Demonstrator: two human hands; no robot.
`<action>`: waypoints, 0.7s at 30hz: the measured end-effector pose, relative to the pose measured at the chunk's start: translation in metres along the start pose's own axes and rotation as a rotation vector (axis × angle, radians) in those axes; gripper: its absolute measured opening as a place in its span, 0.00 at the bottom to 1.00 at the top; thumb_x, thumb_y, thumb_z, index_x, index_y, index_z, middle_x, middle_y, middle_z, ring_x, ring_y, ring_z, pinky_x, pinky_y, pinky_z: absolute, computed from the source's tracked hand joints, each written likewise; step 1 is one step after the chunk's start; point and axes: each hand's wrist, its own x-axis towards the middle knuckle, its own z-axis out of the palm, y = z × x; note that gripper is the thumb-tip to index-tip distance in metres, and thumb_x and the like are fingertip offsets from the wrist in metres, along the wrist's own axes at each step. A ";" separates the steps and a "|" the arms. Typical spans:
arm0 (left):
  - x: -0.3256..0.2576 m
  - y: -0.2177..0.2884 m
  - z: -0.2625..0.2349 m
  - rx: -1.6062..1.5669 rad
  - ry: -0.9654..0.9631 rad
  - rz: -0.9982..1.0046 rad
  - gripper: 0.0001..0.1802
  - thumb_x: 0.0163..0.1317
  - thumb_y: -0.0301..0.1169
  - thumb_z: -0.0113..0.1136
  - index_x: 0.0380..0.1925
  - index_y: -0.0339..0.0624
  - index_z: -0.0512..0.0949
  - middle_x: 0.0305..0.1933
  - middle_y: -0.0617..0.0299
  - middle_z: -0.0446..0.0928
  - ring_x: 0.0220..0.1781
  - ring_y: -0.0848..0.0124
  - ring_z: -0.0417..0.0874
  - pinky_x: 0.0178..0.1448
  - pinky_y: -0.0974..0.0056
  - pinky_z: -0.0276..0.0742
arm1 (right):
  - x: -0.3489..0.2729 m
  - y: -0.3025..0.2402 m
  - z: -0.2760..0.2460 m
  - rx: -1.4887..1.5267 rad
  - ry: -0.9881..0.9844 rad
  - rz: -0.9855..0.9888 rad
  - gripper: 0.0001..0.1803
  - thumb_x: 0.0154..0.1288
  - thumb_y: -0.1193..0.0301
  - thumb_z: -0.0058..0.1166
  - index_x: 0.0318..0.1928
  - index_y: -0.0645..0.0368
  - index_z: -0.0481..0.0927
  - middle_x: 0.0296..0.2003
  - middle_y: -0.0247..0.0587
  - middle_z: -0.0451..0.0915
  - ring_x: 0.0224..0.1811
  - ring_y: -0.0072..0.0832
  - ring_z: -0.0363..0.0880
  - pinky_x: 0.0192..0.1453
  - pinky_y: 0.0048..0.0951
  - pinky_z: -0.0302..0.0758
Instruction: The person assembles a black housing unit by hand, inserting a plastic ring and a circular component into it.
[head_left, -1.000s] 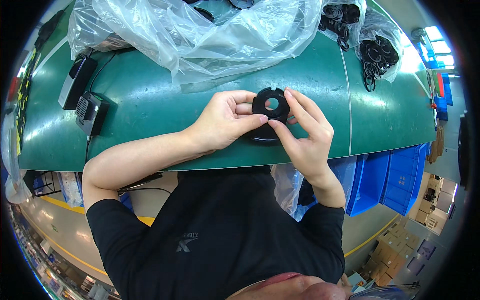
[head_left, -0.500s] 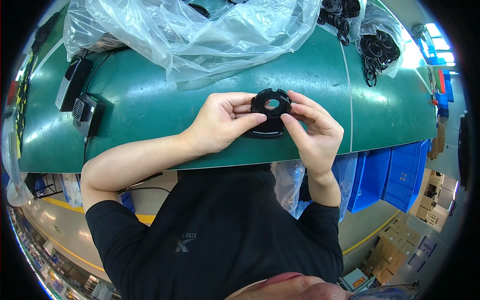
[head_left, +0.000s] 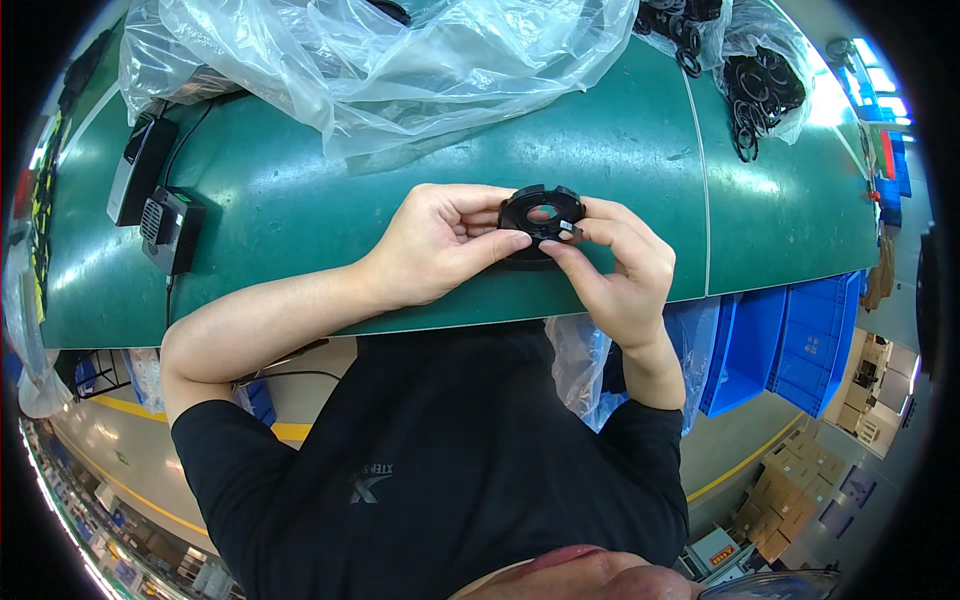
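Observation:
A black ring-shaped part [head_left: 517, 214] with a round central hole and notches along its upper rim is held just above the table, near its front edge. My left hand [head_left: 435, 240] pinches its left side, thumb in front and fingers behind. My right hand [head_left: 625, 262] closes on the right side, its thumb at the lower rim and its fingers at the right rim. A small pale patch [head_left: 567, 228] shows by the right fingertips; whether it belongs to the part I cannot tell. The part's underside is hidden.
A large clear plastic bag [head_left: 400, 80] covers the table's far side. Black rings [head_left: 762, 90] spill from a bag at far right. Two black boxy devices [head_left: 172, 232] with cables stand at left on the green table [head_left: 300, 220]. Blue crates [head_left: 812, 345] sit beyond the right front edge.
The black part has tilted, so its lower section shows less. My right thumb has moved down and left along the rim, and a pale patch has appeared by the fingertips.

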 end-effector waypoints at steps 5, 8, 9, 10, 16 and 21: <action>0.001 0.006 0.000 0.027 -0.033 -0.021 0.16 0.59 0.19 0.55 0.48 0.29 0.73 0.45 0.58 0.77 0.45 0.77 0.77 0.50 0.73 0.73 | -0.001 -0.002 0.001 -0.082 0.065 -0.110 0.10 0.41 0.83 0.65 0.28 0.66 0.78 0.34 0.48 0.80 0.33 0.36 0.81 0.36 0.27 0.78; 0.001 0.005 -0.001 0.031 -0.034 -0.025 0.16 0.58 0.19 0.56 0.48 0.30 0.73 0.44 0.58 0.78 0.45 0.77 0.77 0.50 0.73 0.74 | -0.001 -0.001 0.001 -0.073 0.058 -0.114 0.11 0.41 0.83 0.65 0.28 0.66 0.78 0.33 0.47 0.80 0.32 0.36 0.81 0.35 0.26 0.77; 0.001 0.003 -0.001 0.031 -0.030 -0.021 0.17 0.58 0.20 0.56 0.49 0.31 0.73 0.44 0.57 0.78 0.45 0.77 0.78 0.50 0.72 0.75 | -0.001 0.000 0.002 -0.073 0.059 -0.114 0.11 0.41 0.83 0.65 0.28 0.66 0.78 0.33 0.47 0.80 0.32 0.36 0.81 0.35 0.26 0.77; 0.001 0.002 -0.001 0.031 -0.030 -0.021 0.17 0.58 0.20 0.56 0.49 0.31 0.73 0.44 0.57 0.78 0.45 0.77 0.78 0.50 0.72 0.75 | -0.001 0.001 0.002 -0.059 0.058 -0.104 0.11 0.41 0.83 0.65 0.28 0.66 0.78 0.33 0.48 0.80 0.31 0.35 0.81 0.34 0.26 0.77; 0.001 0.001 0.003 0.010 0.020 -0.001 0.16 0.58 0.20 0.57 0.47 0.30 0.74 0.42 0.59 0.79 0.43 0.79 0.77 0.47 0.74 0.75 | 0.000 0.004 0.004 0.048 0.065 0.015 0.10 0.42 0.82 0.65 0.27 0.66 0.78 0.31 0.45 0.79 0.27 0.28 0.80 0.31 0.23 0.77; 0.003 0.003 0.000 -0.048 0.036 -0.033 0.15 0.57 0.20 0.57 0.46 0.30 0.75 0.41 0.59 0.79 0.42 0.79 0.77 0.46 0.75 0.75 | -0.008 0.009 0.013 0.199 0.103 0.146 0.16 0.46 0.82 0.65 0.38 0.66 0.76 0.30 0.41 0.78 0.29 0.21 0.79 0.31 0.19 0.77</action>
